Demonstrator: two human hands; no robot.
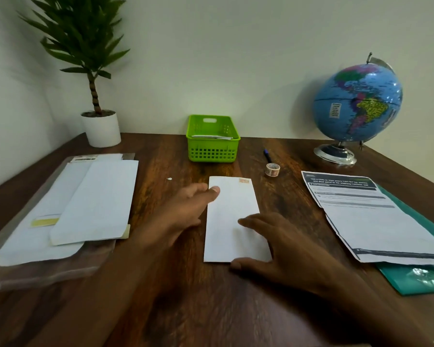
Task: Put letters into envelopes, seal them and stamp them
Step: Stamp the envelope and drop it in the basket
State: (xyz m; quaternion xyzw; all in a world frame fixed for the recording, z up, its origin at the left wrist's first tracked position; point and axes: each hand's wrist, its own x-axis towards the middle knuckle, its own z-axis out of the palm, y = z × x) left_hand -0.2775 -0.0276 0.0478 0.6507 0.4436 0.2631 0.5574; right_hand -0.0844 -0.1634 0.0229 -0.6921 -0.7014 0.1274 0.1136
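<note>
Your envelope (232, 216) lies flat at the centre of the desk (161, 284), long axis running from 6 to 12 o'clock, with a stamp (244, 181) already on its far right corner. That placement likely keeps it within easy reach of both hands and in line with the green basket (212, 149) at 12 o'clock, which already holds white paper.

Your left hand (186, 209) meets the envelope's left edge near the far end, thumb on top; its grip looks like a light pinch, though the fingers below are hidden. Your right hand (281, 249) rests spread and flat on the near right corner, gripping nothing.

Blank envelopes (95, 201) wait at 9 o'clock, printed letters (368, 216) at 3 o'clock, the stamp roll (272, 169) at 1 o'clock.
</note>
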